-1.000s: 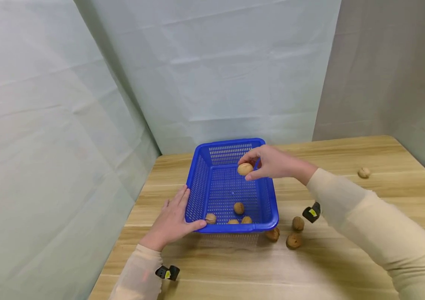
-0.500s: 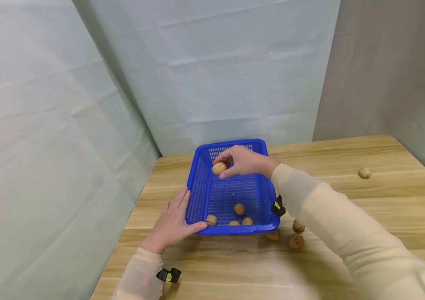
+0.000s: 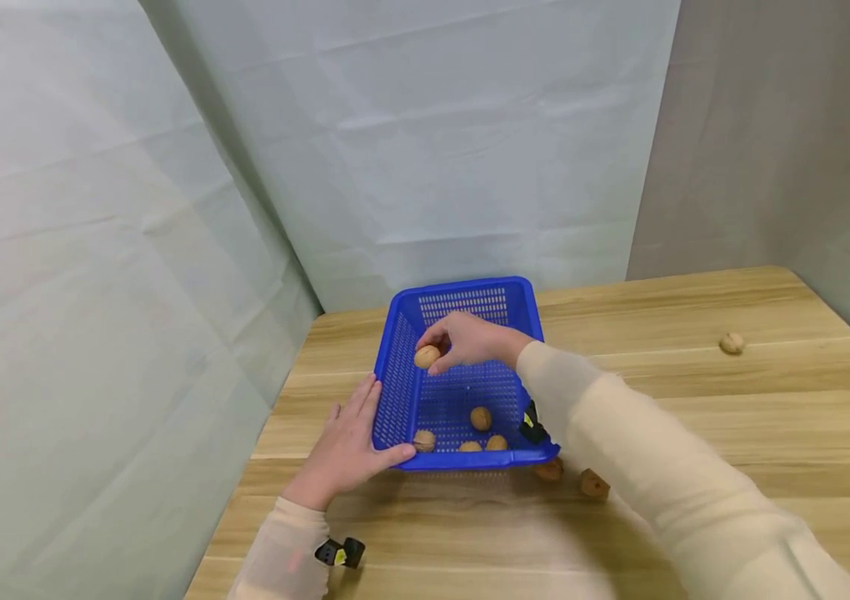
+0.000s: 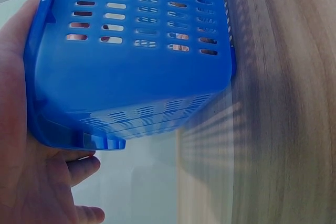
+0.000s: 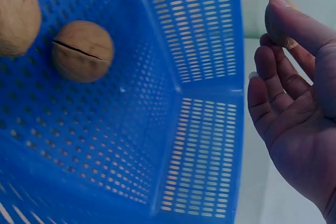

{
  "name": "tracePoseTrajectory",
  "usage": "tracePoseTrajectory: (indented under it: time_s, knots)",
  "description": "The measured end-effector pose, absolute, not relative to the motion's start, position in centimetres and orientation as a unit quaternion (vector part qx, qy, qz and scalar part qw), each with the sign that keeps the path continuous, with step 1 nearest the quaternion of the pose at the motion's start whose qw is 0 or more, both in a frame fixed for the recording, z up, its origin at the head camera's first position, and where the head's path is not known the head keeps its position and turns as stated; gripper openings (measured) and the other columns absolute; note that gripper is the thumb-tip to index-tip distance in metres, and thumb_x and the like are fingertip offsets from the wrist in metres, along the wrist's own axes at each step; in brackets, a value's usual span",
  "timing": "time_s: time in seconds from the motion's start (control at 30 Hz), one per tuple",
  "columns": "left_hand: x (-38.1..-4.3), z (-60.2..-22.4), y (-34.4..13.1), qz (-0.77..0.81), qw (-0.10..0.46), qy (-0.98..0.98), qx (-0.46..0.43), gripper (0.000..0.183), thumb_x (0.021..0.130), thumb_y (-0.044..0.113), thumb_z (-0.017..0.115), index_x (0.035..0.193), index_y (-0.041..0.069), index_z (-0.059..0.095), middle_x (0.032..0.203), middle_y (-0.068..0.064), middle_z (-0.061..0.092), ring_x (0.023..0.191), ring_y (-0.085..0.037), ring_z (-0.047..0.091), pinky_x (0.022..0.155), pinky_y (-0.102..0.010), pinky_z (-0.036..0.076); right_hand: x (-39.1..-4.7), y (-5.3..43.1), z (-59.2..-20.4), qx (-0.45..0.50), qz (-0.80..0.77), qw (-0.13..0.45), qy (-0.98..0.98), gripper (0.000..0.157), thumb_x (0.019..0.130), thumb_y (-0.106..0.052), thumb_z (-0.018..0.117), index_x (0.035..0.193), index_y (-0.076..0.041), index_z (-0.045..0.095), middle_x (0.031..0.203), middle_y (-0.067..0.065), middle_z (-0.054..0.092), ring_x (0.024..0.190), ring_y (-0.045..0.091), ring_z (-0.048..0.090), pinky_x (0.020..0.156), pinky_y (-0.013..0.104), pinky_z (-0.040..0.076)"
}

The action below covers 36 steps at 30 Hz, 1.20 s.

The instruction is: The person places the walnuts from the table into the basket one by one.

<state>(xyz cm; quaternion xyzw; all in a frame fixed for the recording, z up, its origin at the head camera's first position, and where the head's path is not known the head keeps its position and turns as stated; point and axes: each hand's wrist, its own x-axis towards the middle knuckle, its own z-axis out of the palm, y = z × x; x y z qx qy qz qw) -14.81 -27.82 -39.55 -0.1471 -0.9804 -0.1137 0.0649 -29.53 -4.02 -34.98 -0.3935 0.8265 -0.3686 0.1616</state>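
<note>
A blue perforated plastic basket (image 3: 462,459) stands on the wooden table. Above its inside, my right hand (image 3: 470,340) pinches a walnut (image 3: 427,357) between thumb and fingertips. The right wrist view shows that walnut (image 5: 278,27) partly covered by the thumb. My left hand (image 3: 346,450) rests on the basket's near left corner, fingers straight along the side and thumb on the front rim. Several walnuts lie near the front of the basket floor, among them one walnut (image 3: 481,418) and, in the right wrist view, a cracked walnut (image 5: 82,51).
Outside the basket's near right corner lie a walnut (image 3: 548,469) and another walnut (image 3: 593,484), close to my right sleeve. A lone walnut (image 3: 732,342) sits far right on the table (image 3: 695,400). Pale cloth (image 3: 470,150) hangs behind and at the left.
My right hand has moved left over the basket, then slightly lower, carrying the walnut. The left hand stays on the basket's corner. My right sleeve now hides one of the table walnuts.
</note>
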Motion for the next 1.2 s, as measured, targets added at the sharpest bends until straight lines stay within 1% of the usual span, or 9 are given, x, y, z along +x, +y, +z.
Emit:
tracePoseTrajectory:
  time_s: [0.2,0.4,0.8,0.97,1.13,1.2]
  knots:
    - [-14.6,-39.6,-27.7,-0.122,0.063,-0.980,-0.147,0.108,0.078,0.064,0.066,0.151,-0.003,0.022,0.158,-0.016,0.018,0.145,-0.030,0.018,0.105,-0.069,0.018,-29.4,-4.4,-36.4,-0.384,-0.366,0.180,0.828,0.037,0.082,-0.021,0.078,0.117,-0.014,0.068,0.096,-0.009,0.068,0.088,0.010,0.063,0.080,0.025,0.051]
    - [-14.6,-39.5,-27.7,-0.122,0.060,-0.980,-0.148,0.108,0.078,0.064,0.066,0.151,-0.002,0.020,0.159,-0.014,0.016,0.145,-0.029,0.017,0.105,-0.069,0.017,-29.5,-4.3,-37.1,-0.377,-0.361,0.188,0.832,0.036,0.081,-0.022,0.079,0.115,-0.016,0.069,0.095,-0.009,0.068,0.087,0.010,0.062,0.081,0.025,0.051]
    - [-14.6,-39.4,-27.8,-0.124,0.066,-0.978,-0.153,0.108,0.078,0.062,0.068,0.150,-0.004,0.022,0.158,-0.015,0.017,0.144,-0.031,0.020,0.105,-0.069,0.018,-29.7,-4.5,-37.3,-0.374,-0.355,0.172,0.839,0.041,0.081,-0.027,0.079,0.118,-0.015,0.067,0.099,-0.007,0.067,0.091,0.009,0.061,0.082,0.025,0.050]
    - [-14.7,-39.4,-27.7,-0.120,0.064,-0.978,-0.156,0.109,0.078,0.063,0.067,0.150,-0.004,0.021,0.159,-0.013,0.014,0.144,-0.031,0.019,0.104,-0.069,0.019,-29.5,-4.4,-36.4,-0.362,-0.367,0.181,0.838,0.048,0.081,-0.031,0.078,0.124,-0.015,0.064,0.103,-0.008,0.065,0.094,0.009,0.060,0.084,0.025,0.050]
    - [-14.9,-39.4,-27.7,-0.125,0.063,-0.978,-0.156,0.107,0.079,0.061,0.068,0.151,-0.004,0.021,0.159,-0.014,0.015,0.144,-0.030,0.019,0.105,-0.069,0.018,-29.0,-3.6,-33.9,-0.378,-0.369,0.179,0.830,0.052,0.083,-0.033,0.076,0.129,-0.015,0.060,0.109,-0.006,0.063,0.100,0.011,0.058,0.088,0.027,0.049]
    - [-15.0,-39.3,-27.7,-0.129,0.064,-0.977,-0.155,0.107,0.078,0.061,0.068,0.151,-0.003,0.021,0.159,-0.014,0.016,0.144,-0.030,0.020,0.105,-0.069,0.018,-28.7,-3.0,-32.8,-0.390,-0.364,0.173,0.828,0.053,0.084,-0.035,0.075,0.130,-0.016,0.059,0.112,-0.007,0.063,0.101,0.010,0.058,0.089,0.027,0.048]
